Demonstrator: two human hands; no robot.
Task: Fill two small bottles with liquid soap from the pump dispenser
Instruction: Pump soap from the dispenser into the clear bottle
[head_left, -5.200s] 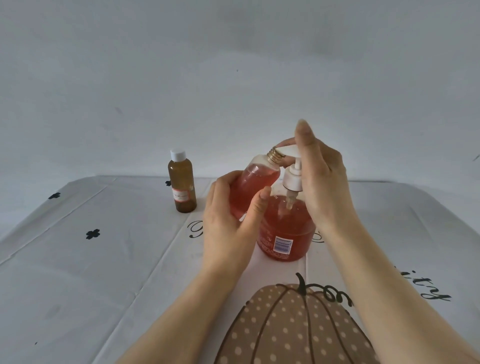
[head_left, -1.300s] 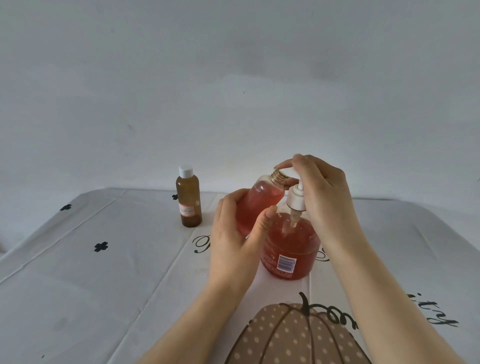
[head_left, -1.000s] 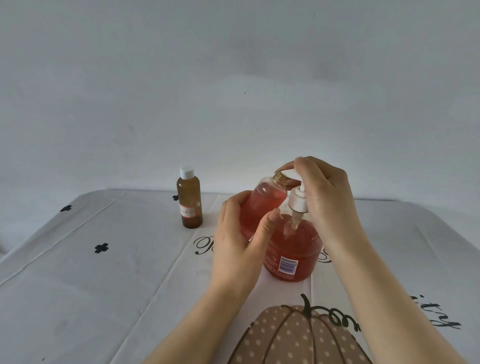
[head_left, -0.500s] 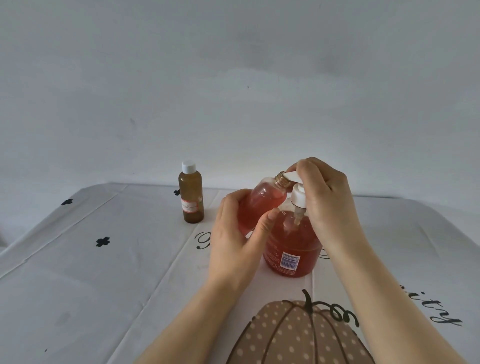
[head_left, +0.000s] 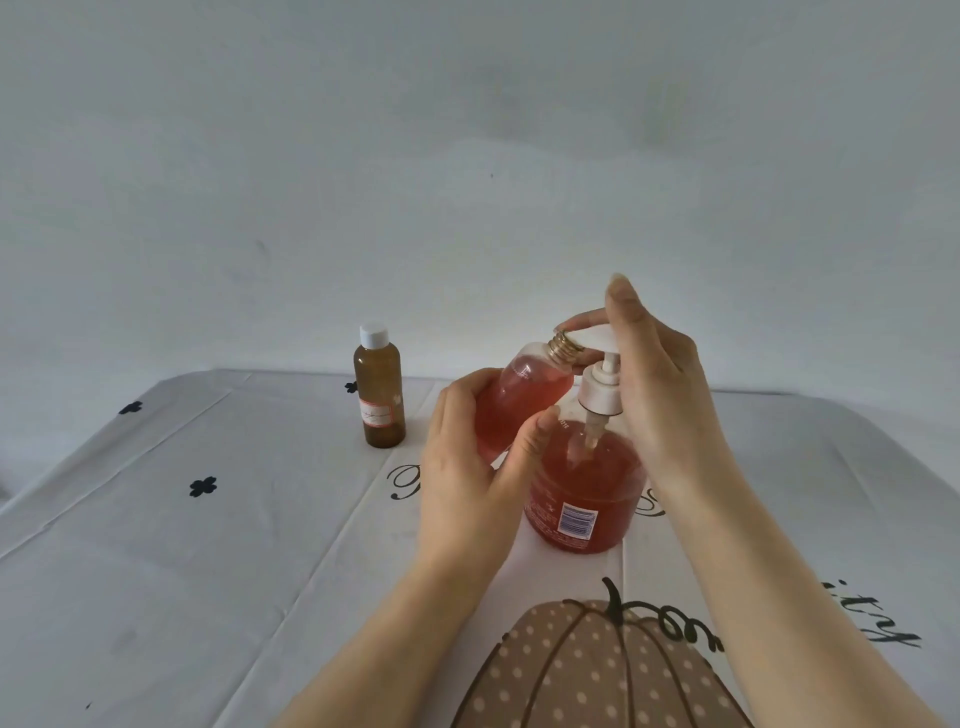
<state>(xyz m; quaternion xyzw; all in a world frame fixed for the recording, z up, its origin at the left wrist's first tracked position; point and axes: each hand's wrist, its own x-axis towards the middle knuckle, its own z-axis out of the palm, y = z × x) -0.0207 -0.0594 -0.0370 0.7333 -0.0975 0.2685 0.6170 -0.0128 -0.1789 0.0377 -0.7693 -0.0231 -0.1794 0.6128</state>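
Pale wall (head_left: 467, 156); tabletop (head_left: 156, 571) under white pumpkin-print cloth. At centre stands a round pump dispenser (head_left: 587, 499) of red soap, the right grip (head_left: 660, 384) spread over its head. The left grip (head_left: 467, 478) curls round a tilted clear small bottle (head_left: 519, 400) at the spout; a capped brown bottle (head_left: 380, 400) stands apart.

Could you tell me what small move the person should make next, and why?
Probably press the pump head down with the right hand. The head stands raised, the left hand holds the small bottle tilted with its gold neck at the spout, and a space below that neck looks unfilled.
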